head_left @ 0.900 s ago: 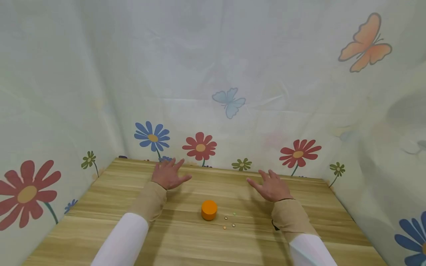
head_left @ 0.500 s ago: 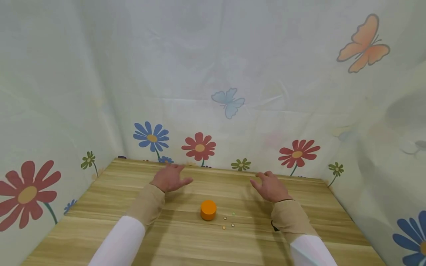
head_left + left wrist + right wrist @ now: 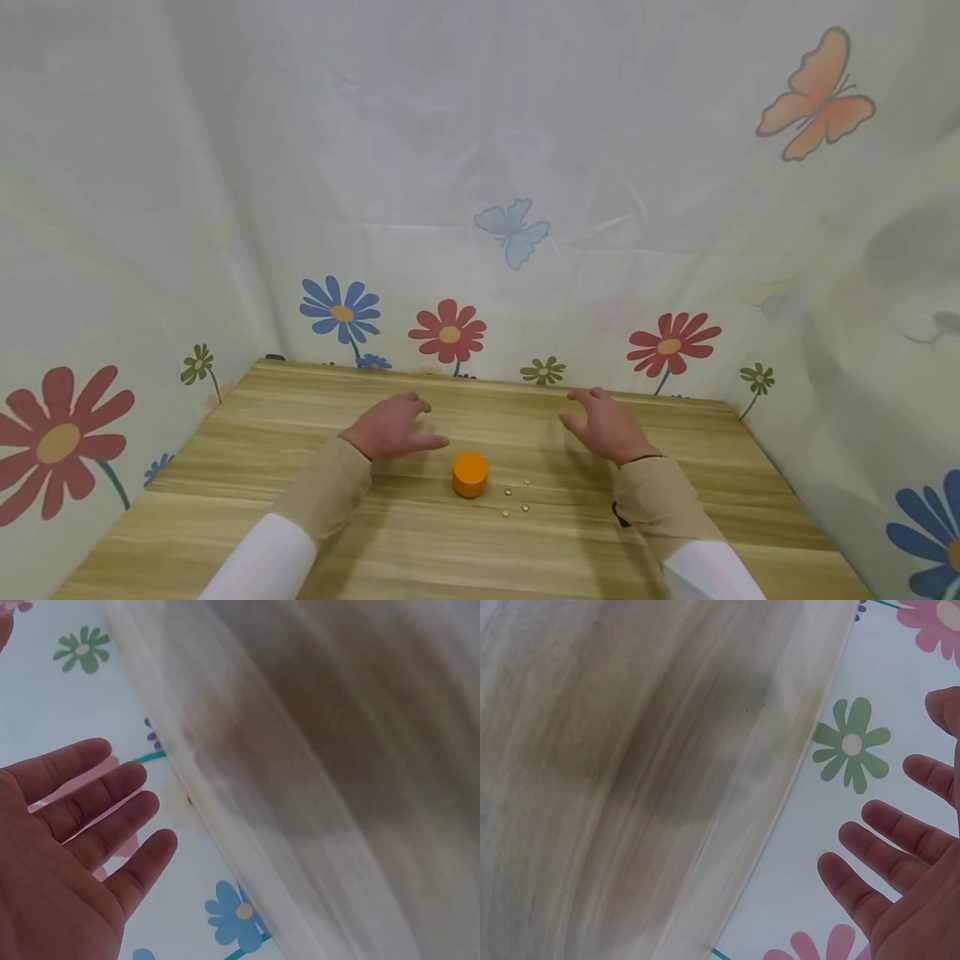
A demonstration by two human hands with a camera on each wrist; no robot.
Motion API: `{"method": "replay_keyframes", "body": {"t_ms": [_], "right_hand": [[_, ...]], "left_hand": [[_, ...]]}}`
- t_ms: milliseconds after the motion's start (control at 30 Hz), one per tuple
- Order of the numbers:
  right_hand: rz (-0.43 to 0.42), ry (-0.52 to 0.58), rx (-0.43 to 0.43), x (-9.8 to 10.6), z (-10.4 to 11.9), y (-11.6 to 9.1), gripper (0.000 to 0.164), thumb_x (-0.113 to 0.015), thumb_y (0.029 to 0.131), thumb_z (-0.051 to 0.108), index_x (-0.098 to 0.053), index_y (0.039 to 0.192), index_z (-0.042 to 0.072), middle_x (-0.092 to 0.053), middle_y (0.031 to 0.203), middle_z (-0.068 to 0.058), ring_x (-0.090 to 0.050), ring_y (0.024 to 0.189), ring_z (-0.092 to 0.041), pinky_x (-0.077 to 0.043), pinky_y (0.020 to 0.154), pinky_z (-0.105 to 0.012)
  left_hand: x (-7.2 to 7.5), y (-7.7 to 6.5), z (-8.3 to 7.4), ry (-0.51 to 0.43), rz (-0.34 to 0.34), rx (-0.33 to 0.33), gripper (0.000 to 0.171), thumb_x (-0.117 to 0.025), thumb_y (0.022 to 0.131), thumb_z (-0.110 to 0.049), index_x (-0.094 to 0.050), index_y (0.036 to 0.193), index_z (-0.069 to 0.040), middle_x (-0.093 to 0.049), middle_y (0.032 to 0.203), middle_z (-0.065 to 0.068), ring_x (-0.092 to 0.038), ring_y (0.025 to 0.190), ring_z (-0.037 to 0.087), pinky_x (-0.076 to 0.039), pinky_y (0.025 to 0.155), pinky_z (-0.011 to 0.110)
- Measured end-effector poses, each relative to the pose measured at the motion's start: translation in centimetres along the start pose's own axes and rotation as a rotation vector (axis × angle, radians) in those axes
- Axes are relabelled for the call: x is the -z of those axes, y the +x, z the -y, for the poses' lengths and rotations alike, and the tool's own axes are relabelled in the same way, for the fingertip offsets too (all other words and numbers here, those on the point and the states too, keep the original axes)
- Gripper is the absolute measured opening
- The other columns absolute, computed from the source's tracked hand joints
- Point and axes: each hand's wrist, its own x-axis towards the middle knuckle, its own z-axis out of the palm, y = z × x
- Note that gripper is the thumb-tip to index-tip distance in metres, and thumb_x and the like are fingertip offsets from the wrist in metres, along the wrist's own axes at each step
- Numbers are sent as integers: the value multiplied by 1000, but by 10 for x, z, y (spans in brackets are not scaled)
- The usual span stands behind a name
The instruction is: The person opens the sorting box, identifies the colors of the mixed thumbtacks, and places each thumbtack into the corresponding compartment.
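Observation:
In the head view, my left hand (image 3: 392, 427) hovers above the table, up and left of an orange cylinder (image 3: 470, 475), apart from it. Its thumb reaches toward the cylinder. Several tiny round pieces, one a dark-rimmed disc (image 3: 508, 492), another a small orange one (image 3: 506, 513), lie just right of the cylinder; their kind is too small to tell. My right hand (image 3: 609, 427) hovers to the right of these pieces, holding nothing. Both wrist views show relaxed, spread fingers: the left hand (image 3: 67, 847) and the right hand (image 3: 907, 870) touch no object there.
The wood-grain table (image 3: 420, 550) ends at a back edge against a pale curtain (image 3: 420, 150) printed with flowers and butterflies. Curtain walls also rise on the left and right. Beige cuffs cover both wrists, and a dark strap piece (image 3: 621, 517) hangs under the right one.
My left hand has come back from the far edge, nearer to the orange cylinder, and its fingers have bent from their spread pose. The right hand's fingers bend slightly more; the cylinder stays put.

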Motion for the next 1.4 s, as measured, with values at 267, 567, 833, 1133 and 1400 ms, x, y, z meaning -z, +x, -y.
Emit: {"method": "replay_keyframes", "body": {"t_ms": [267,567,833,1133,1400], "right_hand": [[-2,19,33,2,4,-4,42,-61,92,37,-57,120,6,-52,117,-17,-58,91,-29,-47,76,-47],[8,35,6,0,0,-5,45,-60,92,38,-54,124,7,-50,118,-18,-58,92,-30,-47,77,-49],[-3,46,11,0,-1,-5,46,-61,92,36,-52,127,8,-50,114,-16,-58,83,-26,-48,74,-47],[-34,32,45,-4,4,-3,49,-60,91,40,-49,131,14,-50,111,-13,-57,79,-23,-49,72,-45],[-42,39,121,-6,23,0,47,-62,90,39,-51,128,14,-50,119,-13,-58,93,-28,-47,79,-46]], "left_hand": [[-13,-9,-9,-100,79,-47,85,-48,72,-82,-58,122,-14,-55,121,2,-47,112,20,-38,95,39],[-26,-13,-31,-251,155,-198,82,-61,70,-75,-55,124,-13,-54,113,-7,-49,100,9,-41,92,32],[-32,-13,-42,-250,152,-247,71,-69,70,-65,-55,120,-16,-52,105,-13,-47,94,5,-40,90,28],[-28,-13,-54,-290,170,-188,61,-77,72,-49,-54,118,-16,-52,104,-11,-47,93,7,-40,89,28],[-31,-9,-53,-320,169,-132,59,-79,69,-49,-55,113,-17,-53,100,-12,-48,89,6,-41,87,28]]}}
